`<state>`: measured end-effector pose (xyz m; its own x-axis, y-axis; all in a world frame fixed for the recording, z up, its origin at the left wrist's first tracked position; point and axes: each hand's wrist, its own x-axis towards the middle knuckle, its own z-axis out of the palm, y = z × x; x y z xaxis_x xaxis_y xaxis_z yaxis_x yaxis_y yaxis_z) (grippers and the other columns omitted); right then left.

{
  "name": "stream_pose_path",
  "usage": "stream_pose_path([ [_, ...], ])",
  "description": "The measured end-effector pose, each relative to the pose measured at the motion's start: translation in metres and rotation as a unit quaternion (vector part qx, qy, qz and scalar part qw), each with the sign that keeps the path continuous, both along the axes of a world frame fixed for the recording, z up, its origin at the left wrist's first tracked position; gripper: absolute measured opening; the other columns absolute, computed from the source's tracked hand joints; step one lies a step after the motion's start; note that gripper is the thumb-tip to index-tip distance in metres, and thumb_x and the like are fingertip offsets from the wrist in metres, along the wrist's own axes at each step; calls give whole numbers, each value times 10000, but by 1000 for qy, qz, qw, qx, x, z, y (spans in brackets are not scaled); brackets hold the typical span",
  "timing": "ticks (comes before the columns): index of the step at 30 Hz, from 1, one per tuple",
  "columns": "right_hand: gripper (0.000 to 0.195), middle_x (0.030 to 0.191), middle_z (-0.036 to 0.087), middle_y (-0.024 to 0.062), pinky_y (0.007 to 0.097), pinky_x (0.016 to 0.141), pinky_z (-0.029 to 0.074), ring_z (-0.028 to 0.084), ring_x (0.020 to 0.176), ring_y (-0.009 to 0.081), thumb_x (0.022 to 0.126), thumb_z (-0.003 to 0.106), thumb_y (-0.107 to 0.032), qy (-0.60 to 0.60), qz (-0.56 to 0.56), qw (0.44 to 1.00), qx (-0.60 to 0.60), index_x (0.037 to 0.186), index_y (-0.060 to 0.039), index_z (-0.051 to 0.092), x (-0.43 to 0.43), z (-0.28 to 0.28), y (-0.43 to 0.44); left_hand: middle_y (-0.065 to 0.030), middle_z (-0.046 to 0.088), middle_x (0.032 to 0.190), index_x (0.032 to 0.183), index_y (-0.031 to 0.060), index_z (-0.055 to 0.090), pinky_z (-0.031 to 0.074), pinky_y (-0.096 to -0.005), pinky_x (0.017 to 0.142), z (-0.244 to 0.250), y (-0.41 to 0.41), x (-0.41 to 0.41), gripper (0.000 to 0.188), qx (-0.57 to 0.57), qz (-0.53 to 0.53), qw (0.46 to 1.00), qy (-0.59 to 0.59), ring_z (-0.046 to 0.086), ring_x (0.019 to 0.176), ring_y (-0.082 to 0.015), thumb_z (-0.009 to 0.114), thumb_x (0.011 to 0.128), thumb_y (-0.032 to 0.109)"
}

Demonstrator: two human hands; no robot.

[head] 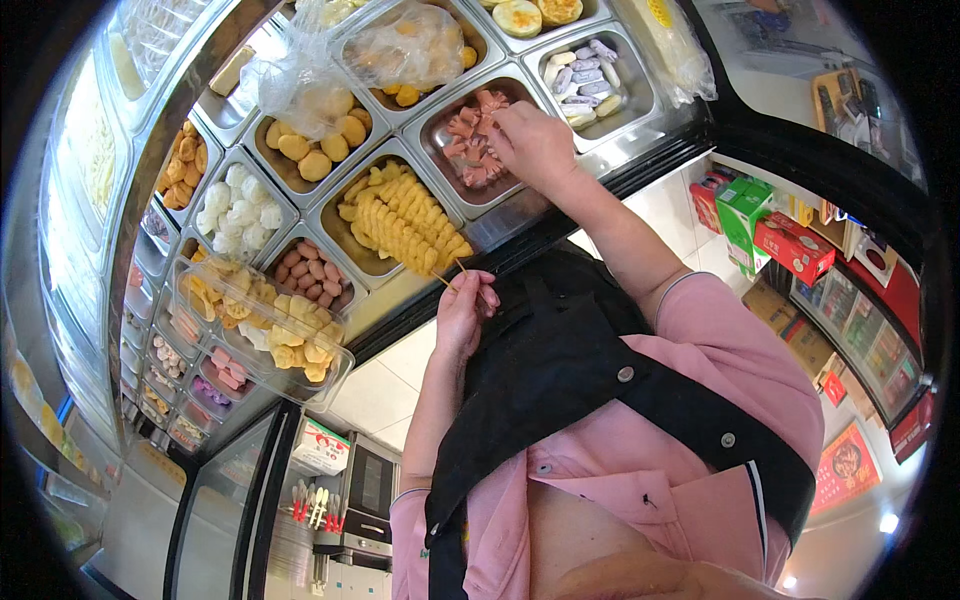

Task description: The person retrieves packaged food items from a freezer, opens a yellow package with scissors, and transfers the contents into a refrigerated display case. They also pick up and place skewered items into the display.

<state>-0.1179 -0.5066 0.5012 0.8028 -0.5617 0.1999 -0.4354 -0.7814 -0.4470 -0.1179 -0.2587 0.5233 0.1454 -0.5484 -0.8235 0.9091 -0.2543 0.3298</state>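
My left hand (463, 304) pinches thin wooden skewer sticks (444, 282) at the counter's front edge. Their tips run towards yellow folded food strips (405, 217), which lie in rows in a steel pan (328, 225). Whether those strips are threaded on the held sticks is hard to tell. Further right, my right hand (534, 142) reaches into another steel pan (491, 196). Its bent fingertips are at pink sausage pieces (474, 142) with splayed cut ends. What lies between those fingers is hidden.
White and lilac pieces (589, 79) fill a pan at the right. A clear plastic container (330, 386) with yellow food sits across pans at left. Plastic bags (300, 79) cover several pans. A curved glass pane (90, 225) borders the far left; the black counter edge (517, 238) runs before me.
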Motion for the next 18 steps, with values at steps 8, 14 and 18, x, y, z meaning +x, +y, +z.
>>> stream_pose_path([
  [8, 160, 630, 588, 78, 376, 464, 457, 591, 554, 265, 734, 548, -228, 111, -34, 993, -10, 670, -82, 543, 14, -29, -16, -28, 463, 597, 818, 40, 461, 396, -244, 573, -4, 13, -11, 264, -34, -15, 989, -146, 446, 570, -112, 339, 952, 231],
  [14, 163, 645, 569, 53, 374, 450, 452, 573, 540, 259, 714, 595, -254, 61, -36, 997, -20, 702, -102, 537, 3, -30, -13, -26, 469, 610, 811, 40, 458, 391, -236, 580, 6, 21, -7, 265, -36, -72, 975, -205, 455, 587, -114, 344, 949, 236],
  [18, 207, 662, 552, 57, 378, 449, 453, 564, 534, 262, 713, 614, -279, 109, -21, 994, -25, 728, -96, 519, 19, -26, -14, -27, 480, 632, 818, 39, 465, 391, -234, 596, 9, 31, -7, 253, -38, -64, 973, -216, 465, 619, -114, 356, 945, 229],
])
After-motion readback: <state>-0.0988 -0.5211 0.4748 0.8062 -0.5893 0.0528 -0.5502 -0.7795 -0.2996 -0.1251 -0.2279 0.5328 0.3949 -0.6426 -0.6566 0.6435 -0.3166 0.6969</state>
